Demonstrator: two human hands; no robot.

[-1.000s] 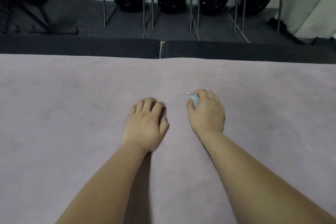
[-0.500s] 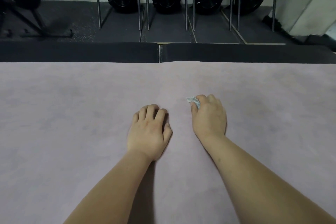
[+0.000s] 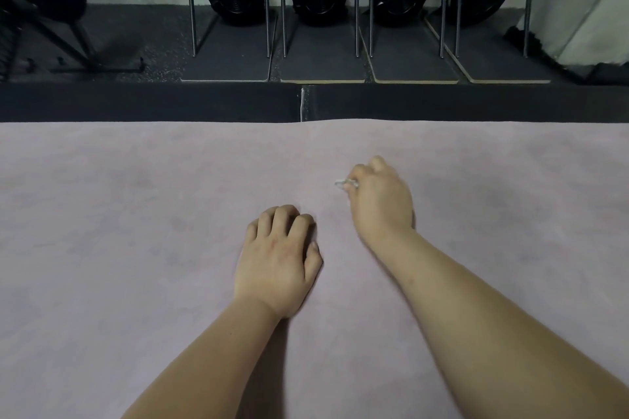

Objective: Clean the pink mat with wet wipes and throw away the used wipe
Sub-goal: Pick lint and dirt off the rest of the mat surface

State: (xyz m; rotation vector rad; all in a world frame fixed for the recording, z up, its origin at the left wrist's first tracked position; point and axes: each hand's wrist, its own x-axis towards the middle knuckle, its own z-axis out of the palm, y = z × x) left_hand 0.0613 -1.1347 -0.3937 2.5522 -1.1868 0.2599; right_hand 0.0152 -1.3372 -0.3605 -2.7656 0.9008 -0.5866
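A pink mat [image 3: 102,214] covered the floor in front of the person. Left of centre, the left hand [image 3: 277,258] rested on it, fingers curled under and holding nothing. Just to its right, a wet wipe [image 3: 345,184] poked out as a small wad from the right hand [image 3: 381,201], whose fingers and thumb were curled around it. With so little wipe exposed, knuckles might rub the mat instead, or the wad might slip free.
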